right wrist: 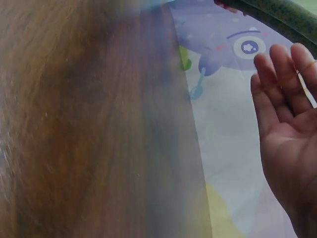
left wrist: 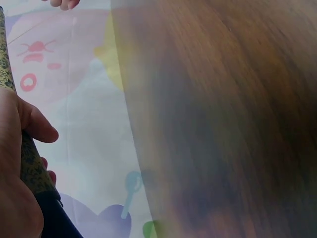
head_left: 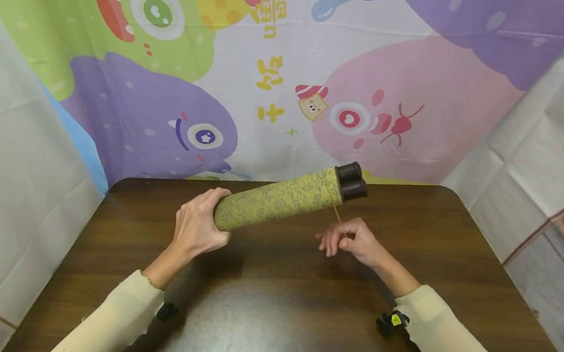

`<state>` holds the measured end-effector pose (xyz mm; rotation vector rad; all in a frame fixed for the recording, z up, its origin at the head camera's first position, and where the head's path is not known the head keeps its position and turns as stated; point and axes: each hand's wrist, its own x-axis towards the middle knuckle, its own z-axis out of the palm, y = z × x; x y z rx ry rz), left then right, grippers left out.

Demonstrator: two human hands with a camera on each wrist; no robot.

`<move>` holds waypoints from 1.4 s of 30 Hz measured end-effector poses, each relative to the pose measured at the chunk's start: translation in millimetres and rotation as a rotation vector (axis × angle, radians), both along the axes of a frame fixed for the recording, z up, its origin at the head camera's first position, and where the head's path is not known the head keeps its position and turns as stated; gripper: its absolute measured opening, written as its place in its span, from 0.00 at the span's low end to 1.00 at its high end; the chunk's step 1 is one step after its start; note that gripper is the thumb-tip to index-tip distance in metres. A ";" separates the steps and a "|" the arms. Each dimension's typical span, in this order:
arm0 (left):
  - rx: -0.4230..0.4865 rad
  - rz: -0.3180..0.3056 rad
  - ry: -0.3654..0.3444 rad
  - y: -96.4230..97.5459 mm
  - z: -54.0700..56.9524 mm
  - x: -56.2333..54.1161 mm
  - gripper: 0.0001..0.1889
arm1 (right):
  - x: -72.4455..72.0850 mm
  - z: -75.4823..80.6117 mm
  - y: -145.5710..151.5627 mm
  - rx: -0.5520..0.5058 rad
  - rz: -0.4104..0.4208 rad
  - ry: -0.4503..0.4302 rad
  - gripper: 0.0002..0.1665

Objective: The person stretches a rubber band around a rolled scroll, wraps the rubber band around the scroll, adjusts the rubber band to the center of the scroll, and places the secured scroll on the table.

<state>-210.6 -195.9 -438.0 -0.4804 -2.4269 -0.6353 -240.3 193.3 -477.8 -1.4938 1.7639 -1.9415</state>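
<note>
A rolled scroll [head_left: 280,199] covered in yellow-green patterned fabric is tilted above the table, its right end higher. Two dark roller knobs [head_left: 353,189] stick out side by side from that end. My left hand [head_left: 201,222] grips the scroll's lower left end, the thumb underneath; the left wrist view shows the thumb and fingertips around the fabric [left wrist: 37,171]. From near the knobs a thin yellow cord [head_left: 337,213] runs down to my right hand [head_left: 348,241], which holds it between thumb and forefinger. The other fingers are loosely bent in the right wrist view.
Below both hands lies a dark wooden table [head_left: 271,319] with rounded far corners. A cartoon-printed cloth [head_left: 274,148] hangs right behind its far edge. Pale sheets flank it left and right. Each wrist carries a small black device [head_left: 390,321].
</note>
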 end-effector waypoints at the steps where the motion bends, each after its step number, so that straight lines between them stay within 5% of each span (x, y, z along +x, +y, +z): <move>1: 0.004 0.002 -0.005 0.6 0.0 0.3 0.35 | -0.2 0.3 -0.6 -0.001 0.017 0.003 0.47; 20: 0.026 -0.019 0.032 4.0 -3.5 1.8 0.35 | 0.3 -5.1 -1.5 -0.142 0.252 -0.085 0.56; 29: 0.024 -0.047 0.091 2.8 -4.3 0.8 0.35 | 7.3 1.6 -3.2 -0.161 0.356 -0.188 0.59; 42: 0.071 -0.092 0.193 2.5 -3.7 -0.7 0.35 | 12.3 8.8 -10.3 -0.265 0.618 -0.418 0.57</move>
